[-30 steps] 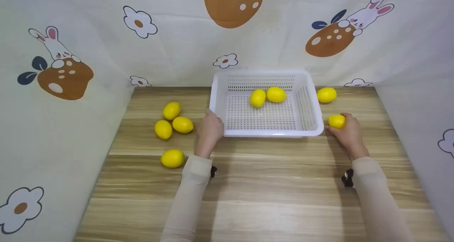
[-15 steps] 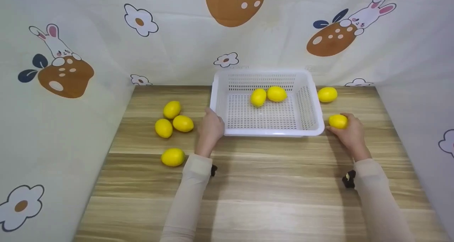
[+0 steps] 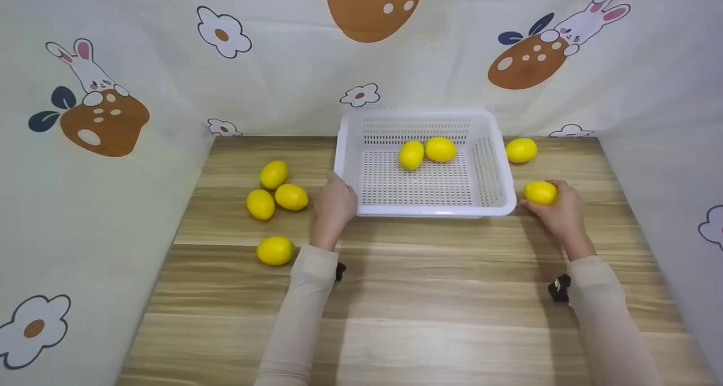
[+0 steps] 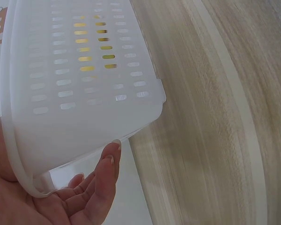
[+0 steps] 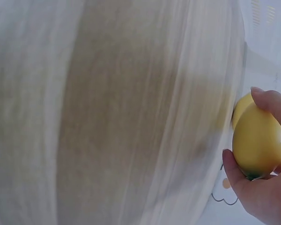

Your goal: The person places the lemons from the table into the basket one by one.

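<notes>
Right hand [image 3: 566, 213] and yellow oval lemon [image 3: 540, 193] shift slightly rightward, away from white slotted plastic basket [image 3: 418, 188]. Right hand pinches lemon, right of basket; can't tell if lifted. Left hand [image 3: 335, 205] grips rim [image 3: 339, 143]. I judge pickup in hand; next move calls for clearing rim. Right wrist view shows lemon's green tip [image 5: 254, 176], hidden from head view.
</notes>
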`<state>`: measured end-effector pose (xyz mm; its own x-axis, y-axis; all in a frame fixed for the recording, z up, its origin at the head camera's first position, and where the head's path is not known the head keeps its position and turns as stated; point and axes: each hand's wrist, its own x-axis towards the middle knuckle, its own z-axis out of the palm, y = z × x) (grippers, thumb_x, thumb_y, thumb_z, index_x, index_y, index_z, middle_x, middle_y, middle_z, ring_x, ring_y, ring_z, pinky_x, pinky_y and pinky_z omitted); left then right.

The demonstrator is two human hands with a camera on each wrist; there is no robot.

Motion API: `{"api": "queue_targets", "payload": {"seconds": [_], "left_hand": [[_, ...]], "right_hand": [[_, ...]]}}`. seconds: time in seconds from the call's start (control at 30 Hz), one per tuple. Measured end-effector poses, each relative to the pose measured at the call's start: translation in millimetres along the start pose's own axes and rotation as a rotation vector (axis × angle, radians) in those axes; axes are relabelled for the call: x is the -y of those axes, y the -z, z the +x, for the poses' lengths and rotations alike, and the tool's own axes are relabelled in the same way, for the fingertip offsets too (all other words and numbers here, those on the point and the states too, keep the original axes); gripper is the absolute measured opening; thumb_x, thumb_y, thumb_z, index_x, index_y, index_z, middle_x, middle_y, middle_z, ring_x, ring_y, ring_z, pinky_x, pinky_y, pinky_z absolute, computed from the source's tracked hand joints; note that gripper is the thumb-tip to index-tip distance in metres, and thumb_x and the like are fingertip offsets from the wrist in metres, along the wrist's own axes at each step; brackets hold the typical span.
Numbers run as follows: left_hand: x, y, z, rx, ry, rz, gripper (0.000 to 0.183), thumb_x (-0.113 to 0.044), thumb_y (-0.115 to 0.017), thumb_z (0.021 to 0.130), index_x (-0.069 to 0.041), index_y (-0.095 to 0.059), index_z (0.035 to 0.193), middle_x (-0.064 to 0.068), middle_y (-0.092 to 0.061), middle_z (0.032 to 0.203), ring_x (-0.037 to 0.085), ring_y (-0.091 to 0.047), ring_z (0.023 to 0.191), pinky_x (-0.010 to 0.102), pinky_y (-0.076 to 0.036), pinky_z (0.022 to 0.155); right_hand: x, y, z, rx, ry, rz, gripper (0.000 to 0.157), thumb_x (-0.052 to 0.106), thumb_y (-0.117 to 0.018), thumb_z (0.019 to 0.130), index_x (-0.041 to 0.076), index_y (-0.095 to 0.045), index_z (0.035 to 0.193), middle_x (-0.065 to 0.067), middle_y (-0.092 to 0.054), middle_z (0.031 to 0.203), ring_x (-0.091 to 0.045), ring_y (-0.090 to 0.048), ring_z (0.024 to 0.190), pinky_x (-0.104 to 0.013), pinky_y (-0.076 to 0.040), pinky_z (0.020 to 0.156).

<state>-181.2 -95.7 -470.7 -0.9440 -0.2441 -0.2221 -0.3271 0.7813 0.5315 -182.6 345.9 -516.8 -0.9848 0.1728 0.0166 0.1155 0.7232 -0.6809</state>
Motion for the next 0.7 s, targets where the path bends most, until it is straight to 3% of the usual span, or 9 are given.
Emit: {"api": "queue_targets", "payload": {"seconds": [0.37,0.7], "left_hand": [[-0.1,-0.3,0.6,0.003,0.007,0.007,0.059,-0.020,-0.043,0.111,0.012,-0.027,0.158,0.027,-0.071,0.116,0.033,-0.069,0.091,0.046,-0.058,0.074],[-0.2,-0.1,1.4,0.011,0.015,0.006,0.061,-0.021,-0.042,0.111,0.013,-0.024,0.159,0.028,-0.070,0.121,0.034,-0.070,0.094,0.047,-0.059,0.077]], "right_hand": [[6,7.2,-3,0.013,-0.009,0.016,0.078,0.020,-0.082,0.092,-0.019,-0.041,0.147,-0.042,-0.051,0.139,-0.052,-0.052,0.124,-0.063,-0.040,0.109],[14,18.5,-5,0.017,0.013,-0.009,0.074,0.015,-0.077,0.092,-0.021,-0.040,0.146,-0.044,-0.051,0.137,-0.055,-0.051,0.123,-0.066,-0.039,0.109]]}}
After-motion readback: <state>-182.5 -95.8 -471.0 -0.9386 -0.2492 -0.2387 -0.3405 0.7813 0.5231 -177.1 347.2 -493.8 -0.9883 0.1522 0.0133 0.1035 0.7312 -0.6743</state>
